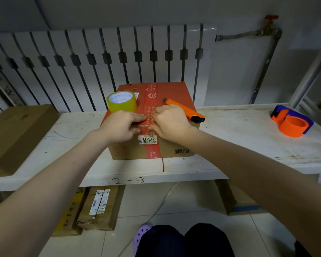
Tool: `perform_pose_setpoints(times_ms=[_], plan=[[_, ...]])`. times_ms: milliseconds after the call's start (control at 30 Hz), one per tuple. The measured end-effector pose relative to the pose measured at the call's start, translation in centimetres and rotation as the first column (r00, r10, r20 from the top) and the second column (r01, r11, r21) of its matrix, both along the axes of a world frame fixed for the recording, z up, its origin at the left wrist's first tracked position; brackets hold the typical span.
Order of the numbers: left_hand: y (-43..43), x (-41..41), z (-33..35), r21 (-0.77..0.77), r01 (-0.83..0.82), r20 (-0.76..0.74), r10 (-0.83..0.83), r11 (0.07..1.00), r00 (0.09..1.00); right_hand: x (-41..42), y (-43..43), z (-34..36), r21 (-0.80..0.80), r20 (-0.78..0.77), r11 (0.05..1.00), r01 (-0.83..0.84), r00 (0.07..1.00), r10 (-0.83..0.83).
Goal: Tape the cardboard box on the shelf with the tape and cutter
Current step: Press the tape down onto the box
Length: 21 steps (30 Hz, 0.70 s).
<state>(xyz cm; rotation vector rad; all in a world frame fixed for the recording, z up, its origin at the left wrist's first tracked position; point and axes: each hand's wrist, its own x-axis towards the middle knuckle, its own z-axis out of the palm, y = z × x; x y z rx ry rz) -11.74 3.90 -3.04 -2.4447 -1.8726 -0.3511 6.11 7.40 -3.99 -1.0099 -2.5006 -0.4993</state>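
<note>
Both hands, left hand (pixel 121 126) and right hand (pixel 170 122), press flattened fingers (pixel 139 118) onto a clear tape strip (pixel 145 125) at the cardboard box (pixel 156 112) edge, likely to bond it. The tape roll (pixel 121 102) and cutter (pixel 183 110) lie just beyond the fingers, within reach.

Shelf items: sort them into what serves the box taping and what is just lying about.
In use:
cardboard box
yellow tape roll, on the box
orange cutter, on the box
left hand and right hand, pressing at the box's front top edge

Lying about:
orange and blue tape dispenser
flat brown box

Box label (pixel 147 140) reads "8737"; shelf edge (pixel 128 180) reads "2-3".
</note>
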Motion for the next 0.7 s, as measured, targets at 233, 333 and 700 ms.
perform_pose_setpoints(times_ms=[233, 333, 700], plan=[[-0.9, 2.4, -1.6, 0.173, -0.157, -0.001, 0.160, 0.972, 0.987, 1.5, -0.3, -0.9, 0.040, 0.126, 0.998, 0.047, 0.991, -0.051], [-0.8, 2.1, -1.5, 0.172, -0.165, -0.035, 0.174, 0.971, 0.984, 1.0, -0.8, -1.9, 0.047, 0.080, 0.993, 0.108, 0.990, -0.112], [-0.5, 1.6, 1.2, -0.062, -0.119, -0.091, 0.114, 0.991, 0.989, 1.0, 0.0, -0.9, 0.010, 0.050, 0.999, 0.035, 0.998, -0.035]])
